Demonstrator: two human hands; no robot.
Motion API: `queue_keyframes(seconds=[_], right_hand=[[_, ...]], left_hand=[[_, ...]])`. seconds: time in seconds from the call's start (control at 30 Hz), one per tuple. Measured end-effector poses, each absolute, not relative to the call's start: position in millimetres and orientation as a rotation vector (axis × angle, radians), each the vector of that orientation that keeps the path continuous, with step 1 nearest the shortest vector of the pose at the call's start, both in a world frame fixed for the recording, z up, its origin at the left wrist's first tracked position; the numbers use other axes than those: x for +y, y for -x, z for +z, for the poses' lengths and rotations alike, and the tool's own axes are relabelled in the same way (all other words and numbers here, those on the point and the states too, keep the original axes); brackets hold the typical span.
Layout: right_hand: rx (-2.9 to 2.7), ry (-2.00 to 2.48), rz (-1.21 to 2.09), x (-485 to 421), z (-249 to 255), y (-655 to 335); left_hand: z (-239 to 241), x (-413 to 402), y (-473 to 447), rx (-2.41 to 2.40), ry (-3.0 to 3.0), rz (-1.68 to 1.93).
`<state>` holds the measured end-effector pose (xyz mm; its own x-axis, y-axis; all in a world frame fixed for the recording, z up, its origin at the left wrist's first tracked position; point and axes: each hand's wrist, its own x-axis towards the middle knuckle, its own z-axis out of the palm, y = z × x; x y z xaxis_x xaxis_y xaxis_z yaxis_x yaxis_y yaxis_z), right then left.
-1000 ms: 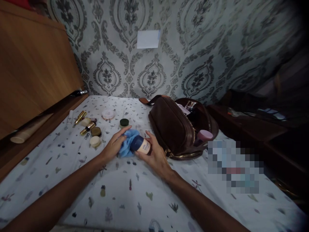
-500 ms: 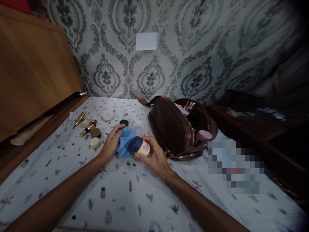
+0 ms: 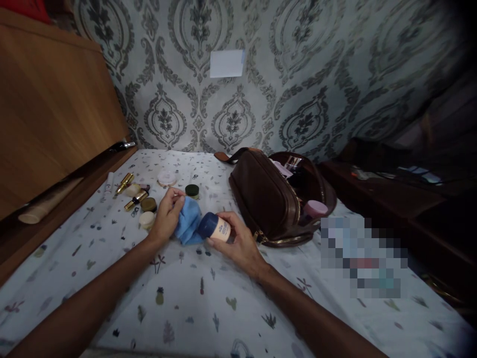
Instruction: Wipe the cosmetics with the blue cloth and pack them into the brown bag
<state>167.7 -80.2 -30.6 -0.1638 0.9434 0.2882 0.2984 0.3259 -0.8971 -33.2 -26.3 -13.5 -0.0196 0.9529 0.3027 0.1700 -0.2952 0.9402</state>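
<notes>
My left hand (image 3: 166, 215) is closed on a crumpled blue cloth (image 3: 189, 222), which hangs down beside the jar. In my right hand (image 3: 242, 244) is a small cream jar (image 3: 222, 230) with a dark blue lid (image 3: 209, 225), tilted so the lid points left toward the cloth. The cloth and the lid lie very close together; I cannot tell whether they touch. Just behind the cloth stands a jar with a dark green lid (image 3: 192, 190).
Left of my hands lie several cosmetics, among them a white-lidded jar (image 3: 146, 219), a gold tube (image 3: 124, 183) and a round compact (image 3: 166, 178). An unzipped brown leather bag (image 3: 264, 194) holding a pink-lidded jar (image 3: 316, 208) stands right. A wooden cabinet (image 3: 55, 104) borders the left.
My left hand has drawn slightly left with the cloth, its fingers curling in more. The dark green lid now shows more fully. My right hand and the jar have hardly moved.
</notes>
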Motion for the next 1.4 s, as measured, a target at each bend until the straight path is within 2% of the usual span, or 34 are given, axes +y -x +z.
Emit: queue_keyframes(seconds=[0.27, 0.5, 0.63, 0.93, 1.4], right_hand=[[-1.65, 1.204, 0.927, -80, -28, -167], [-1.562, 1.098, 1.04, -75, -29, -170], [-1.475, 1.05, 1.215, -77, -31, -170], [-1.436, 0.914, 1.376, -83, -35, -165], [-1.392, 0.974, 1.472, -84, -33, -162]], left_hand=[[-13, -45, 22, 0.875, -1.318, 1.188], [-12, -51, 21, 0.66, -2.014, 1.011], [-14, -51, 20, 0.573, -2.283, 0.902], [-13, -57, 21, 0.731, -2.308, 0.962], [-17, -49, 16, 1.119, -1.751, 1.136]])
